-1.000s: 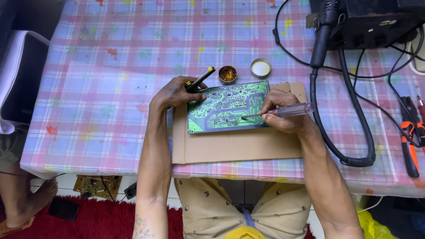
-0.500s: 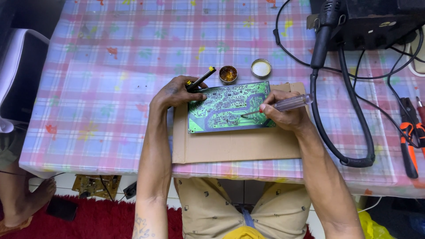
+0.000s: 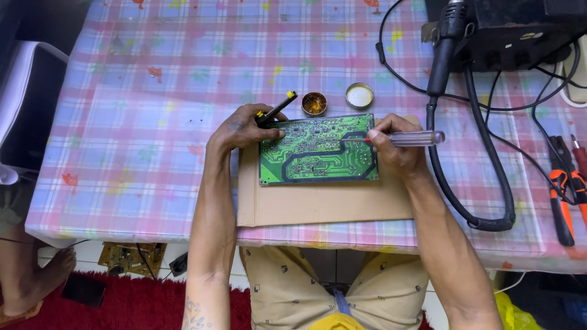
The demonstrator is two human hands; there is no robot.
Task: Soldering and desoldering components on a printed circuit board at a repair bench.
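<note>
A green circuit board [image 3: 318,150] lies on a sheet of brown cardboard [image 3: 324,201] at the table's near edge. My left hand [image 3: 244,127] rests on the board's upper left corner and grips a black and yellow tool [image 3: 278,108] that sticks out toward the back. My right hand [image 3: 394,150] is at the board's upper right corner. It holds a screwdriver [image 3: 403,139] with a clear handle, lying almost level, its thin shaft pointing left over the board.
Two small round tins, one with amber paste [image 3: 314,103] and one pale [image 3: 359,95], stand behind the board. A black station [image 3: 520,30] with a hot-air wand [image 3: 445,43] and thick cable [image 3: 483,177] is at right. Orange-handled pliers [image 3: 559,195] lie far right. A person's foot [image 3: 33,281] shows lower left.
My right hand has lifted the screwdriver from a low tilt to nearly level, its tip shifting up and right on the board. My left hand has stayed put.
</note>
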